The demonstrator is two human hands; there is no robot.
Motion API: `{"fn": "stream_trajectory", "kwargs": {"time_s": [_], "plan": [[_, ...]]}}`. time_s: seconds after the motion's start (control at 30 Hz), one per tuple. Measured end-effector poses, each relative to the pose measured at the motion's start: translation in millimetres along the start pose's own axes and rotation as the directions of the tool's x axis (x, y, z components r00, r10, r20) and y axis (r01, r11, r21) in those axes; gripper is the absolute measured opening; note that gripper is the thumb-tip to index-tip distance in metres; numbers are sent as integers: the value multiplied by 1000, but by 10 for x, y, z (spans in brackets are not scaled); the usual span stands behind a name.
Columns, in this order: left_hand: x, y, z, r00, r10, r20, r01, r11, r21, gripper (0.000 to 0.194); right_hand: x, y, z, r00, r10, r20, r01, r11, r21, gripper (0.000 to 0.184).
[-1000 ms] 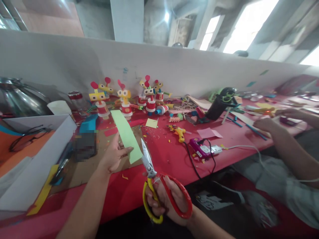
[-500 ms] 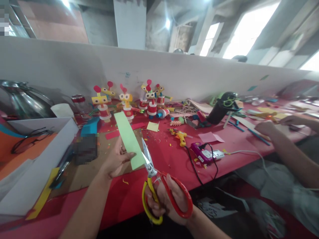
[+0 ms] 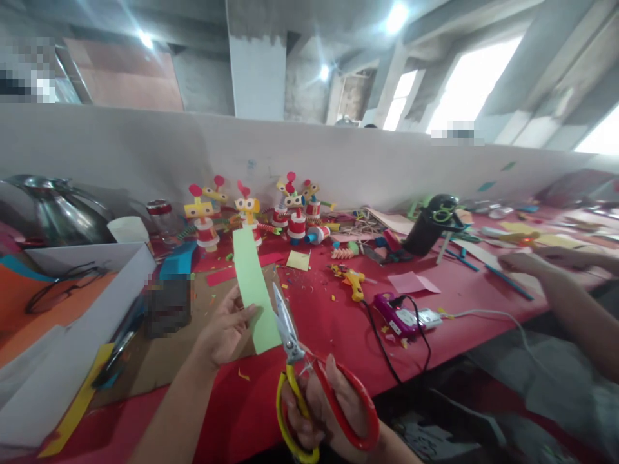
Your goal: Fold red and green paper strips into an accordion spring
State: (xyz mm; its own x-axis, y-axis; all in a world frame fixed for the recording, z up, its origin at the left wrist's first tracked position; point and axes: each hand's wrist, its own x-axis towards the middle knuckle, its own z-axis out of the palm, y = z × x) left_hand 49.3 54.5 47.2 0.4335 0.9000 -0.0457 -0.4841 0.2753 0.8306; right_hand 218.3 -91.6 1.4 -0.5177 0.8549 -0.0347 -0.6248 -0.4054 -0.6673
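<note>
A strip of light green paper (image 3: 254, 283) is pinched between the thumb and fingers of my left hand (image 3: 229, 328), standing tilted above the brown cardboard (image 3: 145, 367). My right hand (image 3: 322, 403) grips scissors (image 3: 291, 345) by one yellow and one red handle loop. Their blades point up and away, nearly together, close beside the right edge of the strip. Whether the blades touch the paper I cannot tell. Behind the strip stand several paper figures (image 3: 296, 225) with red bodies and yellow heads.
A yellow glue gun (image 3: 355, 282) and a purple power strip (image 3: 399, 316) with cables lie to the right. A white box (image 3: 116, 277) and a steel jug (image 3: 62, 212) stand left. Further right are a black cup (image 3: 425, 229) and another person's arms (image 3: 556, 277).
The scissor blades have come closer together, and the strip stands more upright. The whole scene sits slightly lower in view, as the camera has tilted up.
</note>
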Motion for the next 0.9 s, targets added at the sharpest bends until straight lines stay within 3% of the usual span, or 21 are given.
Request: {"fn": "stream_trajectory", "kwargs": {"time_s": [0.1,0.2,0.33,0.5,0.7,0.9], "plan": [[51,-11,-55,988,-43,-147,20,988,-152,19,30,102,-85,1000,10,1,-10,1000,-8,86],[89,-18,-93,975,-69,-209,37,987,-157,11,39,179,-146,998,-41,-43,39,999,-31,84],[98,-37,-88,977,-36,-209,11,993,-118,16,32,197,-196,999,-21,-36,19,999,-41,84],[104,-56,-57,979,-70,-189,66,997,-26,21,88,133,-195,1000,19,21,-17,997,-81,79],[120,-46,-91,967,-60,-246,67,998,21,25,45,0,-10,1000,19,-1,-19,999,-46,92],[124,-17,-136,979,-26,-200,33,999,35,28,-57,-135,180,999,39,-36,-40,999,-32,84]]}}
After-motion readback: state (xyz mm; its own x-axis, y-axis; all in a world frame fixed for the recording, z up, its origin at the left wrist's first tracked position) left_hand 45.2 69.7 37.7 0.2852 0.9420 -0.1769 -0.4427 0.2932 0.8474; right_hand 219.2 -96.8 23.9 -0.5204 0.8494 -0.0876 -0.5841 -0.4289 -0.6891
